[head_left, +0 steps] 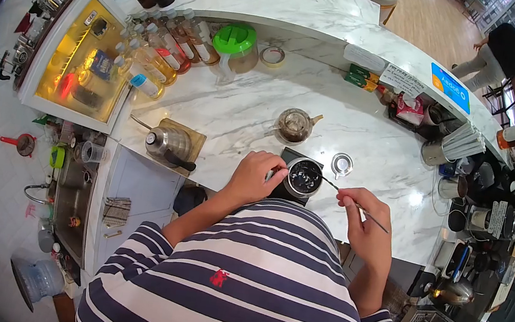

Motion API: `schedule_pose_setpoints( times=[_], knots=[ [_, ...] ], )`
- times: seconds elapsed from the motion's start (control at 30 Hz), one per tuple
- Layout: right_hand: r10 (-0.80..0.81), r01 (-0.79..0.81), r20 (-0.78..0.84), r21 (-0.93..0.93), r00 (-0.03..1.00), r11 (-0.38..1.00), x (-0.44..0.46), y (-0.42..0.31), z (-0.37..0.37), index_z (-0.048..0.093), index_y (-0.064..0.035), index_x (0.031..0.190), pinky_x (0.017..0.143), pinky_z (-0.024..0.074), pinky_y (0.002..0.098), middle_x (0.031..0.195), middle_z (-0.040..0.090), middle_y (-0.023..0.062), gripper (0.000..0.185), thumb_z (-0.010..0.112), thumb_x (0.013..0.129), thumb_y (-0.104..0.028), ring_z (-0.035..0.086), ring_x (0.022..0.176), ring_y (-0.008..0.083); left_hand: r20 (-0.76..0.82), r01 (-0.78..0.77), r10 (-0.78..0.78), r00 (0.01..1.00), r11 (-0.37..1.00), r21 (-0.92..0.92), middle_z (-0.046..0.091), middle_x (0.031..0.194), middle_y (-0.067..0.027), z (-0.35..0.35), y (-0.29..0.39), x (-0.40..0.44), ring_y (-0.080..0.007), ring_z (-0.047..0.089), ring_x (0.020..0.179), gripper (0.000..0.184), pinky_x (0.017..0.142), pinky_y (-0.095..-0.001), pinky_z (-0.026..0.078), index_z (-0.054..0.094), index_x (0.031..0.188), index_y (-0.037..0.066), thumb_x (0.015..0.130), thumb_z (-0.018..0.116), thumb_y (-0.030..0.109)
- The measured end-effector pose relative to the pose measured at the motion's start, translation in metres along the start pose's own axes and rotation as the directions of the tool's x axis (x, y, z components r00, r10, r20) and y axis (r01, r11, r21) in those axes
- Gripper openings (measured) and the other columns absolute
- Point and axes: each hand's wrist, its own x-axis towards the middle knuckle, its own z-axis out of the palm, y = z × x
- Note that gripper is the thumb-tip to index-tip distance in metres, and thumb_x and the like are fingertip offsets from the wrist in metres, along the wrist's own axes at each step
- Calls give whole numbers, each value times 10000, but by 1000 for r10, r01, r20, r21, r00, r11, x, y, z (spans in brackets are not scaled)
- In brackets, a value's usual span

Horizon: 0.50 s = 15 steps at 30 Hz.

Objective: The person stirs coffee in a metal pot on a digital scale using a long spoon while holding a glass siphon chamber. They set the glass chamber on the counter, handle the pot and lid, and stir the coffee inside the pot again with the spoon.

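1. The right hand (368, 228) has its thumb and fingers pinched around a thin stick (365, 212); whether it is a spoon cannot be told.
2. The stick's long axis slants from those fingers leftward and away from the body to the cup (305, 179); its rear end sticks out on the opposite side, back toward the body.
3. The cup, dark inside with pale specks, lies left of the right fingers and just right of the left ones. It sits on a dark flat stand (293, 154).
4. The left hand (255, 176) is nearer the cup, its fingers curled at the left rim; how firmly they grip cannot be told.
5. Ahead of the left fingers stands a teapot (295, 127); just ahead of the right fingers, a small round lid (342, 165) lies on the bench (238, 109).
6. Well left of the left fingers is a kettle (166, 141).
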Motion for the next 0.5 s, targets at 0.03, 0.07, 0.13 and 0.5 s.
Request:
schedule_pose_setpoints(
  times=[0.03, 0.07, 0.13, 0.5],
  knots=[
    [-8, 8, 12, 2, 1000, 1000, 0, 0, 2, 716, 52, 1039, 768, 560, 312, 922, 749, 164, 129, 606, 973, 35, 735, 835, 230, 5, 3, -3, 1000, 1000, -6, 699, 883, -118, 0, 0, 1, -333, 645, 855, 144, 819, -436, 476, 701, 935, 56, 923, 691, 199],
    [-16, 15, 25, 5, 1000, 1000, 1, -1, 3, 716, 52, 1040, 766, 561, 312, 926, 751, 163, 128, 607, 976, 32, 736, 831, 226, 9, 6, -6, 1000, 1000, -13, 699, 887, -117, -1, 0, 1, -332, 645, 860, 144, 819, -436, 476, 701, 936, 57, 923, 690, 200],
    [-23, 22, 39, 2, 999, 1000, 1, -1, 4, 719, 50, 1043, 764, 564, 312, 928, 756, 159, 129, 609, 979, 29, 739, 826, 223, 18, 17, -16, 1000, 1000, -20, 699, 890, -116, -2, 1, 0, -331, 645, 866, 146, 818, -435, 476, 701, 937, 58, 924, 690, 203],
    [-101, 90, -171, -70, 980, 993, -5, 17, 22, 743, -15, 1010, 690, 560, 363, 910, 751, 169, 96, 745, 917, -42, 723, 796, 317, 10, -6, 6, 1000, 1000, -20, 698, 875, -126, 1, -3, 0, -339, 645, 849, 157, 794, -437, 482, 698, 936, 53, 926, 691, 210]
  ],
)
